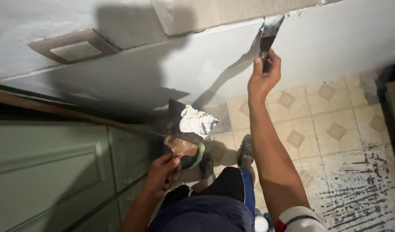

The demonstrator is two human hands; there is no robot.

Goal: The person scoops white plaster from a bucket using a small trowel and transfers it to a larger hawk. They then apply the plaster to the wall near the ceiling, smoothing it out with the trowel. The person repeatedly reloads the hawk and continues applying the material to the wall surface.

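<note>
- Overhead, pale wall with a putty knife pressed flat against it.
- Right hand closed firmly around the knife handle.
- Left hand gripping a dark plaster board, white filler on top.

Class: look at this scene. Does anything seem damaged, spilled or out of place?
Yes. The floor at lower right is streaked with black and white marks where its tile pattern is worn or smeared. White filler sits heaped on the left hand's board, not spilled. The right hand presses a knife to the wall.
</note>
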